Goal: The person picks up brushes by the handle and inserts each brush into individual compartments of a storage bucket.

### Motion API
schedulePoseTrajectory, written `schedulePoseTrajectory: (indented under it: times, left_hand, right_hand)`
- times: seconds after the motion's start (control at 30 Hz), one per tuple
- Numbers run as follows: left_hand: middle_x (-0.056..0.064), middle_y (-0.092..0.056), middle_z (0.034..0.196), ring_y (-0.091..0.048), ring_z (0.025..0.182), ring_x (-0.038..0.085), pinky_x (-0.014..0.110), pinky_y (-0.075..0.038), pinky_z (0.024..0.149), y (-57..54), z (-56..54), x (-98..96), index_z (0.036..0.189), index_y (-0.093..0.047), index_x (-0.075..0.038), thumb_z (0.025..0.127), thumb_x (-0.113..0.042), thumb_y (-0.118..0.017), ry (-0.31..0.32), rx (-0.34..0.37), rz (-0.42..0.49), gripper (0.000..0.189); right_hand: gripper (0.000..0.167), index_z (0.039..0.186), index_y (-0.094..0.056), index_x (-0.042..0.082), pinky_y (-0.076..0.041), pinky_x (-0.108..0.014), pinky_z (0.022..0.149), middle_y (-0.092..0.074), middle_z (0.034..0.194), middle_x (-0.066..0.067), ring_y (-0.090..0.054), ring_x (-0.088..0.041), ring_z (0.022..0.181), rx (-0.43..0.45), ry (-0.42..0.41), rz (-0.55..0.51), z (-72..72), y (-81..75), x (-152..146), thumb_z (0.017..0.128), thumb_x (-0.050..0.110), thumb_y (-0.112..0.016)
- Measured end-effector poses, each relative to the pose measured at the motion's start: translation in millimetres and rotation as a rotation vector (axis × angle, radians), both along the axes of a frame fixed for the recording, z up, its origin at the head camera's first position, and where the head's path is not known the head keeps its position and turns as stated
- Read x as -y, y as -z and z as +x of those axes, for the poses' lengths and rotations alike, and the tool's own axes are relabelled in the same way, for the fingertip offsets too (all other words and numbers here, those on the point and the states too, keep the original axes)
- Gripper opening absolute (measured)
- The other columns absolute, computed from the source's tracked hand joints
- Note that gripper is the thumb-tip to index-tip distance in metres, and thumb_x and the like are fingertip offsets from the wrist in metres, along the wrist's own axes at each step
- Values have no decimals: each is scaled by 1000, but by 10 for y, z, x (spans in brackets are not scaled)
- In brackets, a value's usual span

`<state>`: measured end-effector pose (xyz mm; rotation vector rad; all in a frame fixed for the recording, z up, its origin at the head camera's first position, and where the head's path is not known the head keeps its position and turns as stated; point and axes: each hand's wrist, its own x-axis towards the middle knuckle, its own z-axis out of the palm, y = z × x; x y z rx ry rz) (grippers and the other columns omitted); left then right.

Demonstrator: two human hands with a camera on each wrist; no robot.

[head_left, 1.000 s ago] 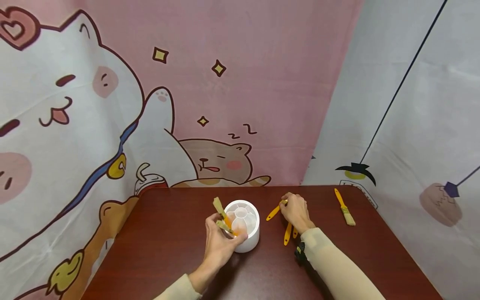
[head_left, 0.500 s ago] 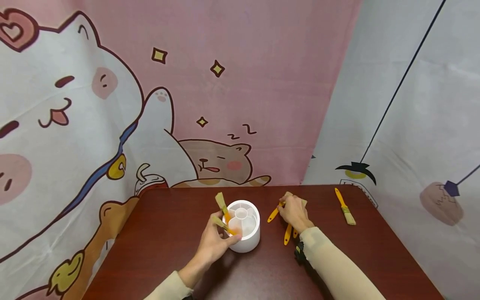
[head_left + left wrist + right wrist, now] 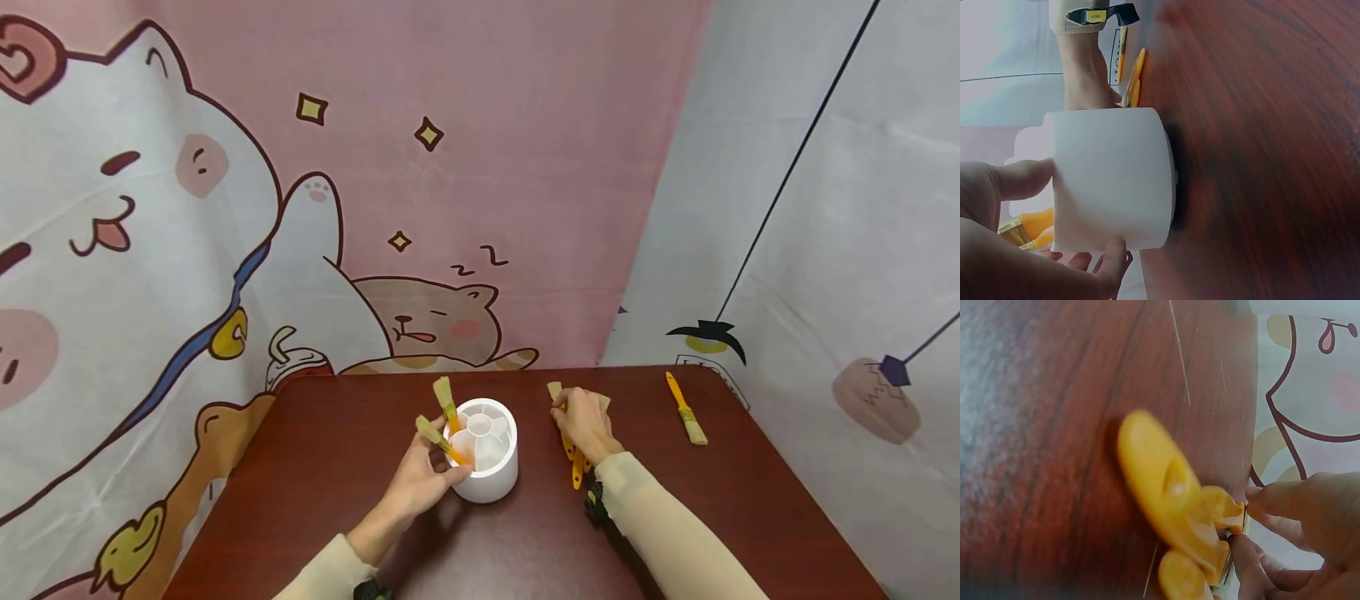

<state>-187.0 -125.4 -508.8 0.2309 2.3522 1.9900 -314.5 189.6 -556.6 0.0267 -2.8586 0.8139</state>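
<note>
A white round holder (image 3: 486,487) with several compartments stands on the table. Two brushes with yellow handles, a back brush (image 3: 444,394) and a front brush (image 3: 432,430), lean left in it, bristles up. My left hand (image 3: 422,475) grips the holder's left side, thumb at the rim and fingers around the wall in the left wrist view. To the right, my right hand (image 3: 588,423) pinches a paintbrush (image 3: 555,389) near its metal band. Other yellow-handled brushes (image 3: 577,475) lie beneath that hand, partly hidden by it. In the right wrist view their handles (image 3: 1160,481) overlap.
One more paintbrush (image 3: 686,410) lies apart at the table's right side, bristles toward me. The dark red-brown table (image 3: 525,550) ends at the back against a printed cloth (image 3: 555,208). A few loose bristles (image 3: 1180,353) lie on the tabletop.
The brush at my right hand has swung from a leftward slant to nearly in line with the others. My left hand has slid slightly left and back along the holder, and its brushes lean farther outward.
</note>
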Motion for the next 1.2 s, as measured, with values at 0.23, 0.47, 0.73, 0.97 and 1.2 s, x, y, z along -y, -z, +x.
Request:
schedulePoseTrajectory:
  times: [0.23, 0.47, 0.73, 0.97, 1.2]
  left_hand:
    - [34, -61, 164, -69, 144, 53, 62, -62, 117, 7, -11, -6, 176, -40, 3, 95, 9, -85, 19, -17, -7, 93]
    - [32, -58, 168, -72, 143, 50, 46, -68, 107, 29, -8, -33, 176, -42, -2, 96, 4, -87, 24, -2, 10, 92]
    - [26, -69, 157, -78, 129, 37, 38, -65, 99, 31, -14, -72, 177, -39, -1, 88, -3, -100, 4, 7, -31, 108]
    - [23, -73, 150, -78, 120, 30, 43, -61, 101, 49, -20, -86, 175, -41, -2, 85, -6, -103, -29, -7, -120, 109]
    - [22, -75, 147, -78, 118, 31, 43, -59, 100, 44, -12, -92, 174, -43, -1, 84, -2, -102, -36, -17, -117, 108]
  right_hand:
    - [11, 102, -83, 7, -68, -59, 80, -85, 110, -15, -80, -38, 95, -2, 22, -20, -15, -3, 5, 100, 14, -91]
    - [36, 127, -82, -3, -69, -60, 87, -86, 118, -22, -81, -46, 108, 24, 49, -31, -43, 2, 4, 98, 14, -93]
    - [31, 120, -86, -3, -69, -58, 89, -88, 113, -20, -83, -42, 106, 21, 49, -55, -57, -34, 21, 95, 13, -96]
    - [24, 114, -86, 0, -66, -62, 101, -88, 106, -17, -83, -37, 101, 0, 40, -113, -49, -35, 14, 94, 9, -96]
    - [27, 122, -84, 1, -61, -64, 107, -89, 108, -17, -82, -39, 105, 39, 50, -197, -72, -35, -13, 98, 10, -93]
